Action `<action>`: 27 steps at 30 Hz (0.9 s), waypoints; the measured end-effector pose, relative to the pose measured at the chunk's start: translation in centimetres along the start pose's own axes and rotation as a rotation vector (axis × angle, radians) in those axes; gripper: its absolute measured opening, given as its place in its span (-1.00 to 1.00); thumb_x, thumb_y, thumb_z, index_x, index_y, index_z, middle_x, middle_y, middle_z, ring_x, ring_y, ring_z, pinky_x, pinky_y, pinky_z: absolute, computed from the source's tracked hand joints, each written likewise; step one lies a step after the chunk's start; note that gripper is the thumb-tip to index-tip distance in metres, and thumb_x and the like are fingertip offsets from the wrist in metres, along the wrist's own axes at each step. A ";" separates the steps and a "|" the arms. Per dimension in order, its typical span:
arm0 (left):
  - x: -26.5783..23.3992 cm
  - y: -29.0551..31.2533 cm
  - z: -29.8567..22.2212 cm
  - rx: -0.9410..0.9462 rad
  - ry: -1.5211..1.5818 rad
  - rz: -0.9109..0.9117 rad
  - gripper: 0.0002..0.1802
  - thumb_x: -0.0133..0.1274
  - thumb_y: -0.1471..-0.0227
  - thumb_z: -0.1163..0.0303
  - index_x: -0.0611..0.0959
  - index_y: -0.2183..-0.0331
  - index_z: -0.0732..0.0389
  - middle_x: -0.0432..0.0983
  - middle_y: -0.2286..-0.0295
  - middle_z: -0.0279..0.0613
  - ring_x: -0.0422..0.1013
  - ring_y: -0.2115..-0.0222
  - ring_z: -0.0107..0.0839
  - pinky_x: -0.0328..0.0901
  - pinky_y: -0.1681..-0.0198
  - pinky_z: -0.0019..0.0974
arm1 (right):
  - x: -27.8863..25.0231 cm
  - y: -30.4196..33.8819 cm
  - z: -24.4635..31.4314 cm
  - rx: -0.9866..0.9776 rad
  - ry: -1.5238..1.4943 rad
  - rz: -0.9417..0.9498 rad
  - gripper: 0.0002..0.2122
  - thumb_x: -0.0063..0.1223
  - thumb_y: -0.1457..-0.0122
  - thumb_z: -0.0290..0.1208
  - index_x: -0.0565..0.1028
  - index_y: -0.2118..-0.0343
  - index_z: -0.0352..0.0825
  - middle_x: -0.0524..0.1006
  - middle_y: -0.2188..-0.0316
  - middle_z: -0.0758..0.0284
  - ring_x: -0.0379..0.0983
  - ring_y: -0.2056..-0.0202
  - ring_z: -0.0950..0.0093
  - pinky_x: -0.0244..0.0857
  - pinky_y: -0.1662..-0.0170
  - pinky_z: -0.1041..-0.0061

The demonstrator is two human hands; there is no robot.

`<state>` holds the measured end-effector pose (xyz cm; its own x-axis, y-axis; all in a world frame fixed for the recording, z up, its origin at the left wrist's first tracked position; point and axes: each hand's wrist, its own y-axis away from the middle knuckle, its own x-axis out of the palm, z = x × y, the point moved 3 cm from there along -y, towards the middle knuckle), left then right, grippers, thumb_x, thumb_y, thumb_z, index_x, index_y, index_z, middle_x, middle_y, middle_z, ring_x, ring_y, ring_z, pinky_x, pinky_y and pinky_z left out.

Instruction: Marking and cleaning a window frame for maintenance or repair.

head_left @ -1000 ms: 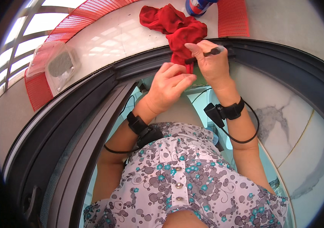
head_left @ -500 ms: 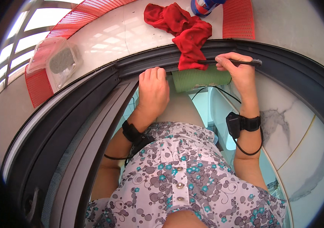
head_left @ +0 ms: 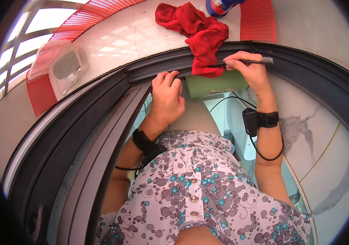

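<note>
My right hand (head_left: 247, 69) is closed in a pinch around a slim dark brush (head_left: 268, 60), held nearly level over the window track. Its grey bristly end points right, and its thin handle runs left to the red cloth (head_left: 207, 43). The cloth lies crumpled on the sill, its lower end draped across the dark window track (head_left: 154, 67). At the track's inner edge, left of the cloth, rests my left hand (head_left: 167, 96). Its fingers are bent and slightly apart, and I see nothing held in them. The fingertips are partly hidden at the frame.
A green ribbed roll (head_left: 217, 85) sits below the track between my hands. On the pale sill are a clear plastic container (head_left: 66, 69), a blue bottle (head_left: 221, 7) and red perforated mats (head_left: 257, 20). A sliding window frame (head_left: 88, 163) stands at left, marble tiles (head_left: 305, 134) at right.
My right hand has moved slightly left and up with the brush. My left hand's fingers have spread and shifted a little on the frame. The cloth's lower end has moved slightly.
</note>
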<state>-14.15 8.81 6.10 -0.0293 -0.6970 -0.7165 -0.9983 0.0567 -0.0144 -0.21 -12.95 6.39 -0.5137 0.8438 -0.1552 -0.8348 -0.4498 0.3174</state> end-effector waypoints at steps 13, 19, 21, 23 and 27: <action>0.7 0.2 0.1 0.021 -0.030 -0.011 -0.77 -0.01 0.47 0.62 0.42 0.55 0.24 0.42 0.10 0.07 0.26 0.12 0.09 0.17 0.08 0.04 | 5.6 -0.2 -1.7 -0.028 -0.213 0.055 -0.94 0.16 -0.07 -0.61 0.61 0.40 -0.47 0.61 0.46 0.29 0.55 0.42 0.56 0.48 0.30 0.59; 0.9 0.0 0.3 0.027 0.019 -0.051 -0.80 0.02 0.50 0.59 0.44 0.61 0.20 0.43 0.17 0.04 0.27 0.14 0.07 0.15 0.13 0.02 | 6.6 -0.6 -1.2 0.026 -0.298 0.072 -0.93 0.18 -0.06 -0.59 0.61 0.40 -0.46 0.61 0.46 0.30 0.55 0.43 0.57 0.49 0.31 0.58; 0.1 0.5 0.7 0.000 0.027 -0.021 -0.82 0.02 0.47 0.58 0.45 0.60 0.19 0.44 0.22 0.00 0.27 0.17 0.05 0.15 0.13 0.01 | 8.5 -0.5 -0.5 0.028 -0.307 0.029 -0.94 0.19 -0.05 -0.58 0.61 0.42 -0.45 0.61 0.50 0.30 0.53 0.46 0.58 0.46 0.34 0.60; -0.3 0.5 1.0 0.009 0.014 -0.007 -0.81 0.02 0.46 0.58 0.45 0.59 0.19 0.45 0.25 -0.01 0.28 0.18 0.04 0.15 0.14 -0.01 | 9.1 -0.2 -0.3 0.005 -0.266 0.010 -0.94 0.19 -0.05 -0.58 0.61 0.42 -0.46 0.60 0.51 0.31 0.53 0.47 0.59 0.45 0.36 0.60; -1.4 0.1 1.3 0.013 0.029 -0.028 -0.79 0.01 0.43 0.59 0.48 0.53 0.23 0.47 0.23 0.02 0.29 0.19 0.03 0.17 0.11 -0.05 | 9.4 -0.5 0.1 -0.027 -0.268 -0.002 -0.93 0.17 -0.08 -0.59 0.61 0.39 -0.48 0.61 0.50 0.29 0.54 0.45 0.57 0.46 0.34 0.59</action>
<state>-14.15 10.76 6.17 -0.0026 -0.7191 -0.6949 -0.9980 0.0457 -0.0436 -4.60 -4.75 4.92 -0.4445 0.8903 0.0984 -0.8426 -0.4529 0.2915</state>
